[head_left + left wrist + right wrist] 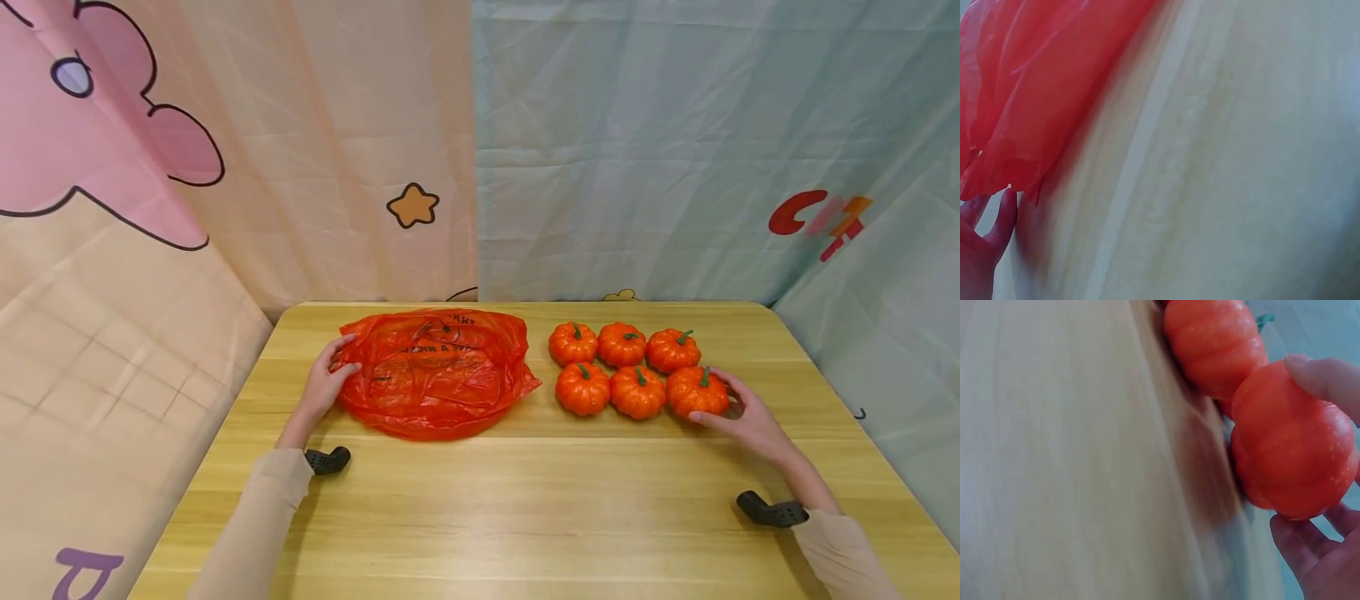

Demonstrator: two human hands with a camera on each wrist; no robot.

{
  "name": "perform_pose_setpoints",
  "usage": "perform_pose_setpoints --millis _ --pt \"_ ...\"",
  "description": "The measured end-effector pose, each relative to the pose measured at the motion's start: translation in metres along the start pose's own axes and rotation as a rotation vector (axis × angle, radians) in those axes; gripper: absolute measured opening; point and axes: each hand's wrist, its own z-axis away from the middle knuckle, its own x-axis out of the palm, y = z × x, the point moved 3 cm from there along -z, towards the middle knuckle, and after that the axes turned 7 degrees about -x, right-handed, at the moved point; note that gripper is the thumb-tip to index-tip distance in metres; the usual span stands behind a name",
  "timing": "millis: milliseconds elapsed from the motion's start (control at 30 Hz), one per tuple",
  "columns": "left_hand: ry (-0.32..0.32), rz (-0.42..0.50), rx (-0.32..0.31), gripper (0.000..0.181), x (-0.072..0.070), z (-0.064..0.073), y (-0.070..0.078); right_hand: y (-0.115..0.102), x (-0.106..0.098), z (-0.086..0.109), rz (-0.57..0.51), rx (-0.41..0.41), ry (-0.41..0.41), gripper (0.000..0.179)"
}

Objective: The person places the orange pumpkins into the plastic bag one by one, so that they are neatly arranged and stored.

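A thin red plastic bag with dark printing lies spread on the table, its rim crumpled. My left hand is at the bag's left edge, thumb and fingers spread apart; in the left wrist view the fingertips meet the bag's edge. To the right, several small orange pumpkins with green stems sit in two rows. My right hand grips the front right pumpkin, thumb on the near side and fingers behind. In the right wrist view this pumpkin sits between thumb and fingers, beside a neighbouring pumpkin.
The front row also holds a left pumpkin and a middle pumpkin. Behind them stand a left pumpkin, a middle one and a right pumpkin. The wooden table ends at printed curtains on the back and sides.
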Motion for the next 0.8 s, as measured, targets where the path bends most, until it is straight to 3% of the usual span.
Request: perform_pose_setpoints --millis 133,267,433,600,800 --pt "-0.014 0.01 0.017 0.051 -0.001 0.0 0.003 -0.01 -0.005 -0.003 0.018 0.004 0.002 0.078" --pt "-0.03 0.034 -0.019 0.053 0.0 0.002 0.004 -0.017 -0.008 -0.005 0.037 0.016 0.004 0.08" --pt "-0.048 0.082 -0.044 0.054 0.001 0.011 0.019 -0.027 -0.009 -0.007 0.037 0.013 0.014 0.081" --pt "-0.05 0.072 -0.049 0.054 0.002 0.018 0.031 -0.041 -0.008 -0.011 0.039 0.004 0.021 0.083" --pt "-0.04 0.057 -0.05 0.053 0.002 0.018 0.033 -0.062 -0.004 -0.018 0.058 -0.051 0.064 0.082"
